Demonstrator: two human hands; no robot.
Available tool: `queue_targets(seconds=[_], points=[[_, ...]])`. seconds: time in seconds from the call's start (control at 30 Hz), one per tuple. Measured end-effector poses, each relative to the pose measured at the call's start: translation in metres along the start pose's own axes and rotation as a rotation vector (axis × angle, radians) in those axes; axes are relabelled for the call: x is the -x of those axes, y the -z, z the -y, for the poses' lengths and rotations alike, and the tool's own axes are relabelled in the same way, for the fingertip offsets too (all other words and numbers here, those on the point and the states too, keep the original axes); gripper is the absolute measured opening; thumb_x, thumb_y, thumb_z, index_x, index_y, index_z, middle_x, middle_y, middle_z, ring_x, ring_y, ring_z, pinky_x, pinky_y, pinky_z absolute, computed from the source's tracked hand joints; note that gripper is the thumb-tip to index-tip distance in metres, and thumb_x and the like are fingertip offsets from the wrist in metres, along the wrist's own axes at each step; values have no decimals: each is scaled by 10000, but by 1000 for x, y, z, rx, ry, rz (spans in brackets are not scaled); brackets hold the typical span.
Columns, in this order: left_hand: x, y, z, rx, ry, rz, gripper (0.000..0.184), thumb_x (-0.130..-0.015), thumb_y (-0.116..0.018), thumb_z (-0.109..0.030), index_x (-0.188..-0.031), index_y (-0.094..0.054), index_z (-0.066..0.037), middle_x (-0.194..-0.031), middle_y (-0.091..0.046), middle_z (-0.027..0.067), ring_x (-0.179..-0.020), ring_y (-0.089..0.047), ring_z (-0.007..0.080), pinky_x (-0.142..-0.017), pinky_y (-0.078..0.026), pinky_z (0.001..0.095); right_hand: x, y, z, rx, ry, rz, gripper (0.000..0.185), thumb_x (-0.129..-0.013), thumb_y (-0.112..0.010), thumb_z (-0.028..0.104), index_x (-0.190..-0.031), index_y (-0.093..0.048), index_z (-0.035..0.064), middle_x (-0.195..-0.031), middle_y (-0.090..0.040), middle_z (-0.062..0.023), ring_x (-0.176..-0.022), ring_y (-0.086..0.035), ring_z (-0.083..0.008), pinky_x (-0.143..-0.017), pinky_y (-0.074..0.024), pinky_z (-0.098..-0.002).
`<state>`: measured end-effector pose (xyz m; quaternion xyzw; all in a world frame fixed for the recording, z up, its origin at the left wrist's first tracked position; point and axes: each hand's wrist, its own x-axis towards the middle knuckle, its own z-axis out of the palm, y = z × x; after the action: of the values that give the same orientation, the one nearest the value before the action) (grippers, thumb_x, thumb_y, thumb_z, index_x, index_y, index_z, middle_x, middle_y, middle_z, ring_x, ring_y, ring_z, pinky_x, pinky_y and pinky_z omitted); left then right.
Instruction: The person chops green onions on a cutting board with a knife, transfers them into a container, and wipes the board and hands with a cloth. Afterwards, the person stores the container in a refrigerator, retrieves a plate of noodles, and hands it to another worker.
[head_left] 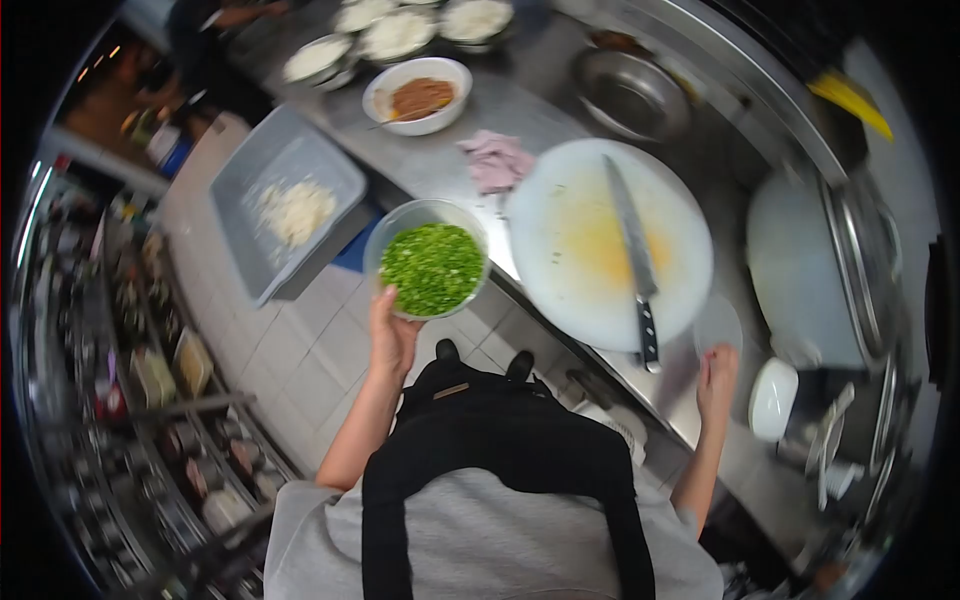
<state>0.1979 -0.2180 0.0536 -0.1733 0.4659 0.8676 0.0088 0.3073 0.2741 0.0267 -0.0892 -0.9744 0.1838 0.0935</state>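
A clear round bowl full of chopped greens is held up in my left hand, over the floor beside the counter. Thumb and fingers grip its near rim. My right hand is closed at the lower edge of a clear round lid, at the counter's front edge. Between the hands lies a white round cutting board with yellow stains and a few green bits. On it rests a large knife, its black handle toward me. A pink cloth is crumpled beyond the board.
A grey bin with white food stands left. On the steel counter are a white bowl of brown food, several rice-filled bowls and a metal bowl. A large pot and white dish stand right. Another person is upper left.
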Motion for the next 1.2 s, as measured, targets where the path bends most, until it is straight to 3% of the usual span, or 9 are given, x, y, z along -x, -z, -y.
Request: queue_targets(seconds=[0.07,0.13,0.2,0.53,0.6,0.73,0.87,1.03,1.2], points=[[4,7,-2,-80,-41,1,670,-870,-545,-414,-1427,-298,-136,-1391,-415,128,-1262,-438,302,-1002,-394,537,14,-8,13,82,56,-74,538,-860,-601,239,-1307,-433,-9,-1410,-364,-239,-1302,-334,-422,-1068,-275,-476],[7,17,-7,74,7,-47,678,-862,-515,-452,-1415,-320,-113,-1395,-413,137,-1269,-436,313,-1011,-389,531,30,-24,-3,142,-137,196,832,-833,-629,366,-1473,-218,30,-1531,-191,-203,-1404,-179,-410,-1114,-177,-534],[-2,44,-14,414,222,-68,707,-841,-467,-504,-1396,-348,-84,-1399,-406,147,-1285,-416,331,-1023,-377,535,47,-26,10,282,-166,214,889,-811,-652,377,-1492,-179,57,-1530,-201,-192,-1407,-186,-396,-1109,-161,-568],[24,163,-98,-92,-307,-167,685,-840,-560,-245,-1437,-266,-85,-1363,-408,105,-1260,-411,252,-995,-414,459,124,-26,44,610,-259,150,611,-879,-605,195,-1433,-369,92,-1455,-371,-162,-1323,-363,-328,-1049,-304,-523],[30,195,-113,-23,-332,-152,691,-831,-553,-228,-1446,-269,-88,-1377,-413,115,-1289,-389,245,-1028,-386,413,106,-15,47,361,-91,-423,413,-950,-512,137,-1351,-483,41,-1347,-491,-187,-1230,-462,-337,-1029,-345,-444],[45,246,-137,25,-344,-130,705,-830,-557,-244,-1447,-263,-71,-1393,-393,131,-1298,-383,256,-1051,-357,436,28,-17,195,-238,144,-705,359,-1003,-429,145,-1288,-509,-58,-1313,-530,-173,-1176,-518,-296,-1012,-376,-388],[59,267,-150,86,-296,-78,713,-844,-547,-273,-1458,-245,-74,-1417,-369,125,-1307,-375,262,-1066,-339,441,8,-100,430,-1049,287,-223,412,-970,-418,134,-1351,-464,-19,-1355,-505,-145,-1190,-527,-260,-1020,-403,-389],[93,312,-162,136,-167,-224,682,-875,-514,-289,-1459,-242,-64,-1415,-388,106,-1313,-379,240,-1055,-357,418,50,-156,630,-471,1397,176,506,-759,-654,125,-1259,-583,114,-1307,-526,-112,-1261,-455,-307,-1087,-267,-531],[118,393,-156,228,-301,-352,624,-893,-476,-319,-1433,-289,-69,-1376,-440,109,-1277,-424,229,-1043,-368,397,71,-174,718,-426,1759,630,643,-754,-720,387,-1312,-531,130,-1370,-459,-114,-1317,-387,-307,-1083,-180,-622]])
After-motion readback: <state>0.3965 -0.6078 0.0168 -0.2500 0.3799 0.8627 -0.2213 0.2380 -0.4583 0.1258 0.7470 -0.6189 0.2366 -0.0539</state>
